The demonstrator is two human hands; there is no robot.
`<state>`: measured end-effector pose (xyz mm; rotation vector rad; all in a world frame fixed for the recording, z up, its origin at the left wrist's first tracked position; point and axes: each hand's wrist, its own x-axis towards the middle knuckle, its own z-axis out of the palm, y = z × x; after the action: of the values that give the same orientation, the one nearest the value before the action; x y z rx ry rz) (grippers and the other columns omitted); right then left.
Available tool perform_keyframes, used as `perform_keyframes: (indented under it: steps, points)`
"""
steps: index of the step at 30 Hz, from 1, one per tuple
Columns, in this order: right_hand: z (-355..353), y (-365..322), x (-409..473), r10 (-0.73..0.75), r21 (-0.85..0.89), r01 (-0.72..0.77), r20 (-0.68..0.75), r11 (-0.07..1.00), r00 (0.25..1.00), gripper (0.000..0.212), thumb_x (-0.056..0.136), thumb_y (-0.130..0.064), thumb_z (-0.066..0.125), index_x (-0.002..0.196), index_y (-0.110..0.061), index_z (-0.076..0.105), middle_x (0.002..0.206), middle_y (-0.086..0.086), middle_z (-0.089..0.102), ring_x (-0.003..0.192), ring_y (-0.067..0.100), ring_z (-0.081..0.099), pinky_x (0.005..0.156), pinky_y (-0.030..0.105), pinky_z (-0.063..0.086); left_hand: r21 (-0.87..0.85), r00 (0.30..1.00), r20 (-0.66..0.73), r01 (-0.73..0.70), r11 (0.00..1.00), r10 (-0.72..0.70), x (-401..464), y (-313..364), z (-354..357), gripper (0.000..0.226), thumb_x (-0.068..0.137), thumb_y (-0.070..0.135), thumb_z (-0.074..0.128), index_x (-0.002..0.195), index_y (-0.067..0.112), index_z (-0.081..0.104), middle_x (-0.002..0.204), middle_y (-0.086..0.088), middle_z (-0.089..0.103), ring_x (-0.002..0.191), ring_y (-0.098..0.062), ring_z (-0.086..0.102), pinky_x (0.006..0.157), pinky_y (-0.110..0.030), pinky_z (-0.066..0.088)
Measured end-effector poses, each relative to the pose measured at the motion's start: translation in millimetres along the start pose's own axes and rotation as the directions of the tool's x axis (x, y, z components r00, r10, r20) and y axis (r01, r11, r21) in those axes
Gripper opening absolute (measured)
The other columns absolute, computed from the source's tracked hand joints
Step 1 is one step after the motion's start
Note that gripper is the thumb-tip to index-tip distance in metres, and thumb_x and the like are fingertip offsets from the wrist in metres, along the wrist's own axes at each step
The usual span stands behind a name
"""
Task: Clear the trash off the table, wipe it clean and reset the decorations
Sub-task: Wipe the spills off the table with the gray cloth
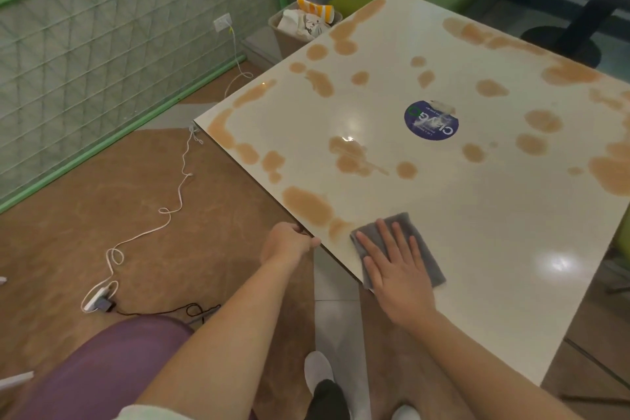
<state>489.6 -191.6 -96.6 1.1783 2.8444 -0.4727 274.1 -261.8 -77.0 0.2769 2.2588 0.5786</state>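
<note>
The grey cloth (399,249) lies at the table (477,232) near corner, pressed flat under the right hand (395,278), fingers straight. Soft, limp, likely bunches; press broadly. The left hand (288,244) grips the table edge.

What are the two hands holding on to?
The left hand has its grip on the table, at its near edge. The right hand holds nothing; it presses flat on the grey cloth.
</note>
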Motion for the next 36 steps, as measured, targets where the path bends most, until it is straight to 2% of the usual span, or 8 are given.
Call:
perform_keyframes:
  steps: [3,5,9,13,20,24,31,36]
  points:
    - [6,-25,12,-0.039,0.034,0.039,0.020,0.999,0.999,0.047,0.103,-0.050,0.006,0.150,-0.054,0.003,0.163,-0.010,-0.008,0.149,0.015,-0.018,0.120,0.039,-0.011,0.159,0.999,-0.032,0.003,0.987,0.002,-7,10,-5,0.050,0.075,0.045,0.078,0.119,0.026,0.062,0.116,0.002,0.067,0.112,-0.020,0.062,0.088,-0.029,0.045]
    - [2,-34,37,-0.078,0.055,0.077,0.024,0.996,0.997,0.049,0.102,-0.051,0.004,0.150,-0.053,0.004,0.163,-0.010,-0.008,0.148,0.014,-0.020,0.119,0.037,-0.015,0.181,0.999,-0.031,0.014,0.983,-0.009,-8,12,-5,0.046,0.075,0.046,0.077,0.115,0.027,0.064,0.116,0.003,0.068,0.109,-0.020,0.063,0.085,-0.028,0.045]
    - [-5,-17,61,-0.038,0.031,0.037,0.025,0.999,0.999,0.056,0.096,-0.052,-0.003,0.151,-0.050,0.005,0.163,-0.011,-0.008,0.146,0.010,-0.022,0.118,0.034,-0.017,0.159,0.999,0.009,0.032,0.987,-0.034,-5,12,-8,0.028,0.074,0.043,0.078,0.091,0.025,0.065,0.099,0.005,0.071,0.096,-0.019,0.066,0.081,-0.028,0.048]
    - [0,-10,32,0.043,0.032,-0.042,-0.022,0.999,0.999,0.052,0.099,-0.050,0.004,0.151,-0.050,0.007,0.164,-0.008,-0.002,0.149,0.013,-0.014,0.120,0.036,-0.011,0.136,0.999,0.015,0.047,0.990,-0.049,-3,13,-7,0.037,0.071,0.040,0.078,0.101,0.021,0.067,0.100,0.002,0.071,0.093,-0.020,0.067,0.072,-0.028,0.046]
    - [1,-30,62,-0.104,0.032,0.104,0.014,0.994,0.994,0.052,0.099,-0.052,0.005,0.152,-0.050,0.009,0.163,-0.008,-0.002,0.150,0.015,-0.013,0.120,0.037,-0.012,0.148,0.995,0.072,0.063,0.987,-0.074,4,18,-9,0.038,0.069,0.040,0.079,0.100,0.020,0.071,0.095,0.000,0.071,0.088,-0.022,0.067,0.074,-0.028,0.049]
    - [-10,-9,89,-0.048,0.037,0.046,0.039,0.998,0.998,0.060,0.093,-0.054,-0.004,0.153,-0.046,0.004,0.164,-0.009,-0.007,0.148,0.011,-0.018,0.118,0.034,-0.016,0.127,0.992,0.068,0.094,0.987,-0.103,9,19,-7,0.038,0.068,0.038,0.080,0.099,0.018,0.071,0.096,0.000,0.072,0.090,-0.022,0.066,0.079,-0.030,0.051]
    - [10,-34,40,-0.105,0.017,0.104,0.028,0.994,0.994,0.052,0.103,-0.048,0.011,0.154,-0.041,0.009,0.163,-0.007,-0.005,0.150,0.016,-0.014,0.119,0.040,-0.009,0.150,0.991,0.043,0.120,0.981,-0.128,5,21,-6,0.032,0.073,0.038,0.078,0.094,0.016,0.068,0.088,-0.001,0.065,0.082,-0.023,0.060,0.071,-0.028,0.044]
    - [-9,-9,87,-0.124,0.002,0.125,0.101,0.992,0.987,0.061,0.093,-0.054,-0.007,0.152,-0.044,-0.004,0.162,-0.010,-0.015,0.147,0.012,-0.023,0.119,0.036,-0.015,0.090,0.989,0.036,0.141,0.986,-0.144,1,20,-3,0.028,0.074,0.032,0.076,0.095,0.014,0.069,0.095,-0.003,0.070,0.091,-0.025,0.066,0.073,-0.028,0.046]
